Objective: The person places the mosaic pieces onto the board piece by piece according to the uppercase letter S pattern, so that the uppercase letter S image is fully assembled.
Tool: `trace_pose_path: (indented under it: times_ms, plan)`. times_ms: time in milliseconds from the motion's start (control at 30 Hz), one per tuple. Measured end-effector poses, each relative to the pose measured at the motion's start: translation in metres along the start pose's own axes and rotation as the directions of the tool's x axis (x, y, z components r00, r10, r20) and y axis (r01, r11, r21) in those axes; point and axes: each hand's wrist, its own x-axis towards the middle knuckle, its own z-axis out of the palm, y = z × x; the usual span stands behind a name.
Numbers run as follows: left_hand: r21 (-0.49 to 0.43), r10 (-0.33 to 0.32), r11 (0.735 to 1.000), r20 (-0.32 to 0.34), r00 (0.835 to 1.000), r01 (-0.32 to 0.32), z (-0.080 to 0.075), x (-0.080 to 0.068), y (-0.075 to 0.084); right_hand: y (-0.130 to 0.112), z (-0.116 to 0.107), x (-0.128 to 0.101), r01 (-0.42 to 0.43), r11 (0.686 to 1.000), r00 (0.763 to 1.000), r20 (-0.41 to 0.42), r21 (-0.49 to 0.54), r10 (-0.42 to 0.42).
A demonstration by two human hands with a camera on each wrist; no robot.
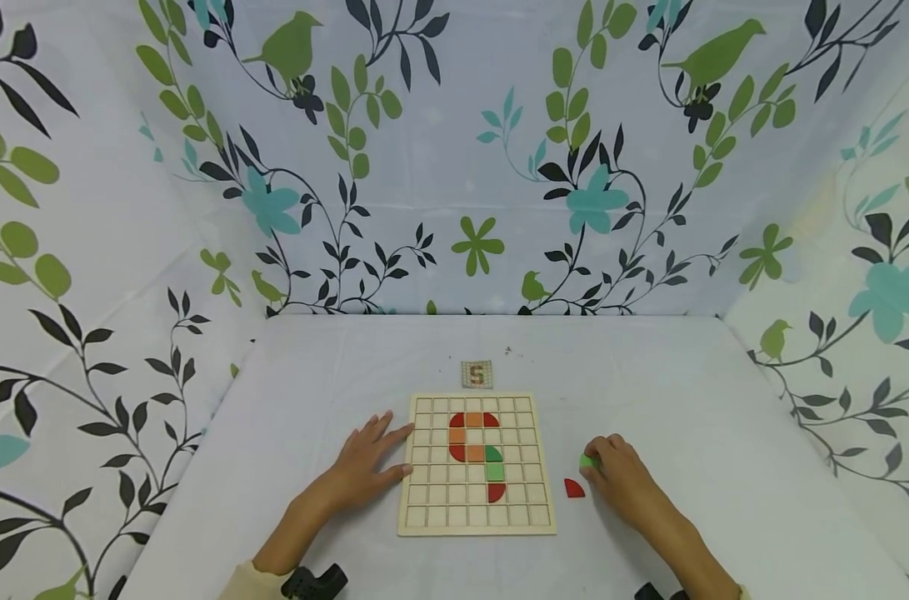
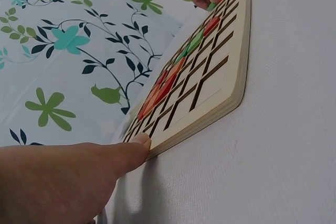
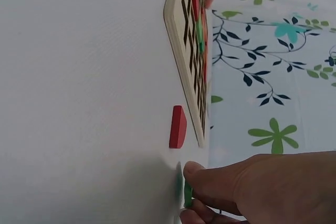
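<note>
Right hand (image 1: 621, 475): fingers curled, grip pinching a small flat green wooden tile (image 1: 588, 461) between thumb and fingertips (image 3: 192, 170). Tile stands on edge against the white cloth-covered tabletop (image 1: 724, 467), to the right of the board and clear of it. Right wrist view confirms the tile (image 3: 187, 195) sits in the fingertips, low at the surface.

Just beside that hand, toward the board: a red quarter-round wooden tile (image 1: 573, 488) lying loose on the tabletop, touching neither hand nor board. Same piece in right wrist view (image 3: 178, 127), close to the board edge.

Left hand (image 1: 367, 462): fingers straight and spread, palm down on the tabletop, fingertips against the left edge of the pale square wooden grid board (image 1: 424, 521). Left wrist view shows one fingertip (image 2: 140, 141) touching the board's side (image 2: 220, 111). It holds nothing.

Board content: red, orange and green tiles (image 1: 475, 446) seated in the cells, forming a curved figure through the centre columns; outer cells open.

Beyond the far edge of the board, apart from it: a small square pattern card (image 1: 476, 374) lying flat. Its print is too small to read with certainty.

Surround: leaf-and-bird patterned fabric walls (image 1: 454, 167) on three sides.
</note>
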Motion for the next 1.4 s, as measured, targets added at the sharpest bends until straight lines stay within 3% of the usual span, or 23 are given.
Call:
trace_pose_path:
  times_ms: [233,500,733,900,1400]
  plan:
    - [0.012,-0.006,1.0,0.005,1.0,0.006,0.001,-0.001,0.0,-0.028,0.01,0.013,0.02,0.999,1.0,0.011,0.05,-0.021]
    - [0.003,0.005,1.0,-0.001,1.0,-0.005,0.002,-0.001,-0.002,-0.071,0.031,0.016,0.165,0.981,0.983,0.059,0.103,-0.171]
    - [-0.004,-0.007,1.0,0.012,1.0,0.007,0.002,-0.001,-0.001,-0.097,0.052,0.013,0.407,0.905,0.908,0.05,0.124,-0.416]
    - [0.005,0.003,1.0,0.005,1.0,-0.003,0.001,0.0,0.0,-0.104,0.063,0.011,0.507,0.861,0.861,0.018,0.048,-0.508]
    - [0.006,-0.008,1.0,-0.002,1.0,0.008,0.001,0.0,0.0,-0.103,0.067,0.011,0.518,0.855,0.855,0.004,-0.01,-0.518]
